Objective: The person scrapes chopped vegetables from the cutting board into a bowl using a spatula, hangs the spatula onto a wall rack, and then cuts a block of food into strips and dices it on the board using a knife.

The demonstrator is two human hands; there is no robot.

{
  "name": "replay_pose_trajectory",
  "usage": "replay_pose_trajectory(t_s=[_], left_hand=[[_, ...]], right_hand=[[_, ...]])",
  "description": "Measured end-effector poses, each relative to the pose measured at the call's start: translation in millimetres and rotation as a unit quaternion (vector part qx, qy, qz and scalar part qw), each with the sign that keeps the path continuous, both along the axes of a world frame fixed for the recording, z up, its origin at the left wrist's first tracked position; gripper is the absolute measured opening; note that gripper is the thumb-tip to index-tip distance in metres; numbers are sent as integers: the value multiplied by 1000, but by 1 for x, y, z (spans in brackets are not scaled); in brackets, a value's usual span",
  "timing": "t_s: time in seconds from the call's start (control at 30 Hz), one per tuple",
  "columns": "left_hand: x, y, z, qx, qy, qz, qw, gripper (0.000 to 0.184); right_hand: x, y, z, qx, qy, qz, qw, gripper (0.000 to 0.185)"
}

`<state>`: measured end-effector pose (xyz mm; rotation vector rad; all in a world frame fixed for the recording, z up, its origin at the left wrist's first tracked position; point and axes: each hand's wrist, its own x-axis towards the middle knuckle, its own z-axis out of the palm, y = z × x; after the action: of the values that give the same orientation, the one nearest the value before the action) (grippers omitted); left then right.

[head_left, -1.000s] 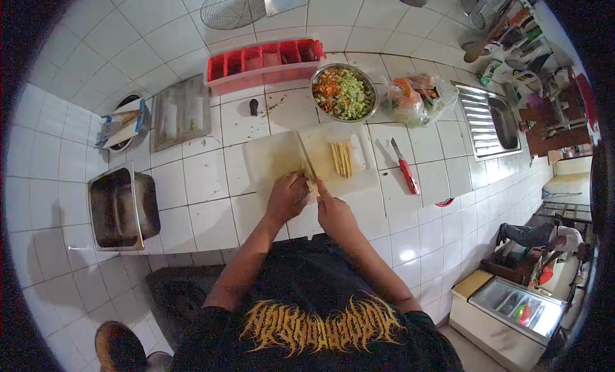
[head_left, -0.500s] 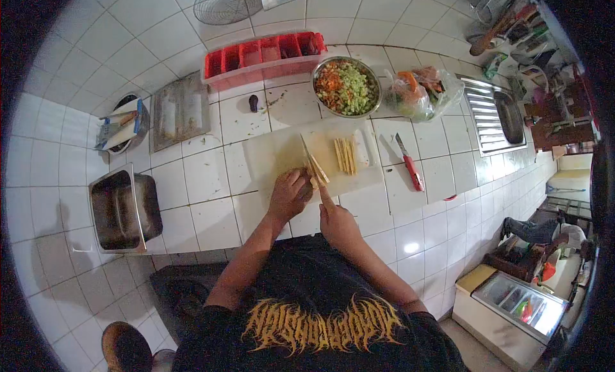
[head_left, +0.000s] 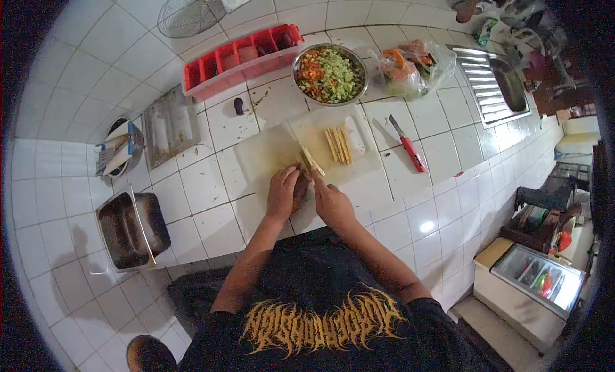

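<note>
My right hand [head_left: 334,205] is closed round the handle of a kitchen knife [head_left: 303,155], its blade pointing away from me over the white cutting board [head_left: 256,155]. Beside the blade's right face lies a pale, freshly cut strip [head_left: 312,161]. My left hand [head_left: 286,191] presses down with curled fingers just left of the blade; what is beneath them is mostly hidden. Several yellowish-brown food strips [head_left: 338,146] lie side by side on the board's right half.
Behind the board stand a metal bowl [head_left: 330,104] of diced vegetables, a red compartment tray [head_left: 243,71] and a plastic bag of vegetables [head_left: 416,71]. A red-handled knife [head_left: 412,155] lies to the right. A metal pan [head_left: 134,228] is at left, a sink [head_left: 506,83] far right.
The view has turned and shifted slightly. The knife blade sits lower and closer to my left fingers, with a cut strip now lying along its right side.
</note>
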<state>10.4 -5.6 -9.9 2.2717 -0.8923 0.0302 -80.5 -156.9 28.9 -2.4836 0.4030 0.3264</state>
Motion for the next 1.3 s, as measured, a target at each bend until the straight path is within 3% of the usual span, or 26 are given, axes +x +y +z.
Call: replay_pose_trajectory(t_s=[0.1, 0.23, 0.4, 0.5, 0.6, 0.7, 0.93, 1.03, 1.1, 1.3], left_hand=[[3, 0, -11, 15, 9, -14, 1000, 43], [6, -1, -18, 20, 47, -39, 998, 48], [2, -2, -16, 7, -34, -42, 999, 53], [6, -2, -16, 76, 10, -43, 996, 51], [7, -3, -17, 82, 25, -46, 995, 50], [2, -7, -2, 48, 24, -36, 998, 50], [7, -9, -5, 35, 30, -33, 998, 40], [4, -5, -12, 3, 136, 11, 991, 37], [-2, -5, -9, 69, -44, -1, 997, 37], [2, -7, -5, 59, 5, -18, 998, 44]], right_hand=[[-4, -4, 9, 38, -24, -6, 999, 64], [-4, -4, 33, 30, -18, 14, 999, 71], [-3, -3, 51, 44, 6, 29, 999, 69], [-4, -2, 56, 59, 23, 23, 998, 68], [-8, 0, 55, 71, 22, 14, 997, 70], [-13, 1, 48, 89, 21, -2, 996, 59], [-21, 1, 28, 87, 24, 13, 996, 73], [-24, 3, 17, 82, 31, 17, 996, 75], [-27, 4, 11, 71, 38, 22, 996, 76], [-26, 0, 6, 63, 21, 19, 998, 78]])
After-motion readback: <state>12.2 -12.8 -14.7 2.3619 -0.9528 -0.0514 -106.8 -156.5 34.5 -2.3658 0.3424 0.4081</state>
